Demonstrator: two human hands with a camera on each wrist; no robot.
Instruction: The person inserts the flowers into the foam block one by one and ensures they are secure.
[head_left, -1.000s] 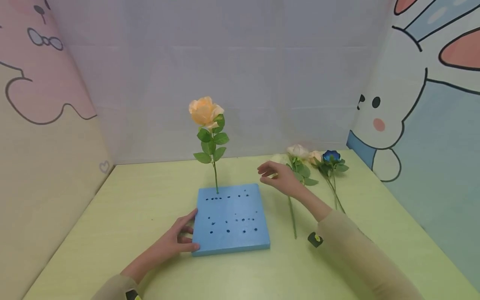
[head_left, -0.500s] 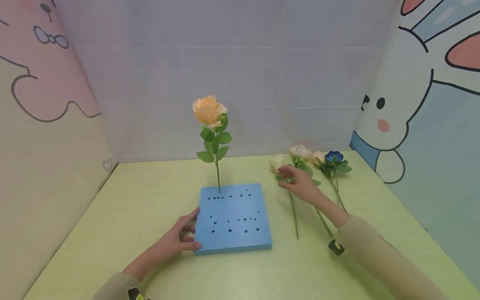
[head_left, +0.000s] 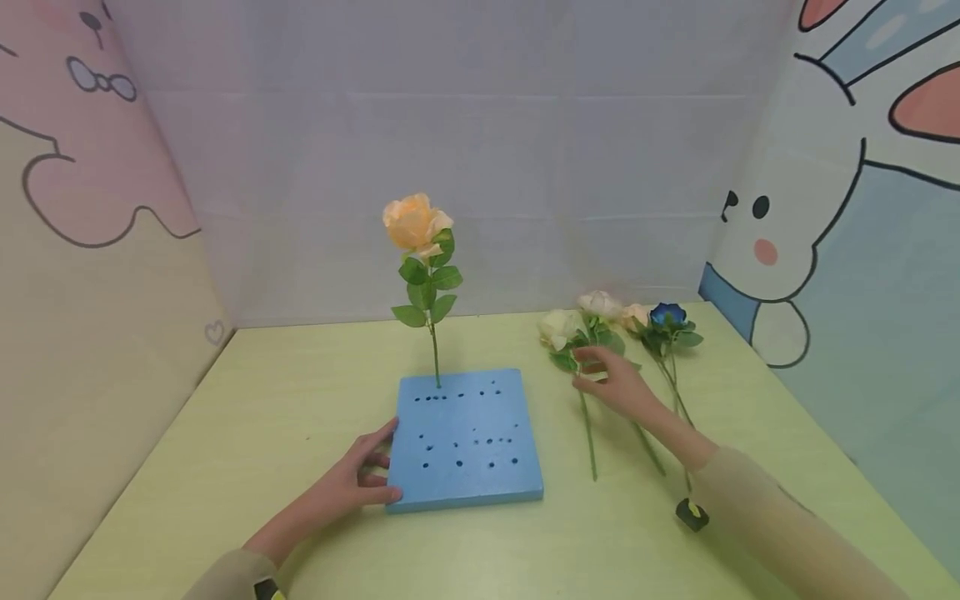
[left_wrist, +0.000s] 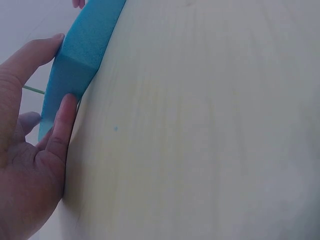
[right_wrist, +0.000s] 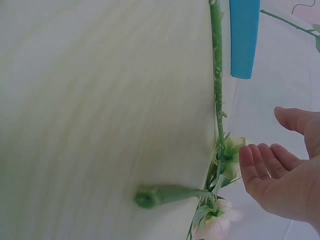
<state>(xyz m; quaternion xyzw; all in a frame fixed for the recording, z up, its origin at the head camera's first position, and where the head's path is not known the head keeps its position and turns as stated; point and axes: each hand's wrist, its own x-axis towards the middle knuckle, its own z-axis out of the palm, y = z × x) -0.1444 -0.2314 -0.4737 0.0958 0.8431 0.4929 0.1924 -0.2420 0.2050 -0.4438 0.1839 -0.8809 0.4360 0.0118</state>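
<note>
A blue foam block with rows of small holes lies on the table. One peach rose stands upright in its back left part. My left hand rests against the block's left side, thumb near the front corner and fingers spread along the edge; the left wrist view has its fingertips touching the blue side. My right hand hovers over the stem of a lying cream-white rose, thumb and fingers apart. The right wrist view shows nothing between them, with that rose's green stem beyond the fingertips.
Beside the cream-white rose lie a pale pink rose, another peach rose and a blue rose, stems toward the front. A white wall closes off the back, and printed cartoon panels flank the table.
My right hand has moved right and down from beside the block to the cream-white rose's stem. My left hand stays at the block, and the view has shifted slightly.
</note>
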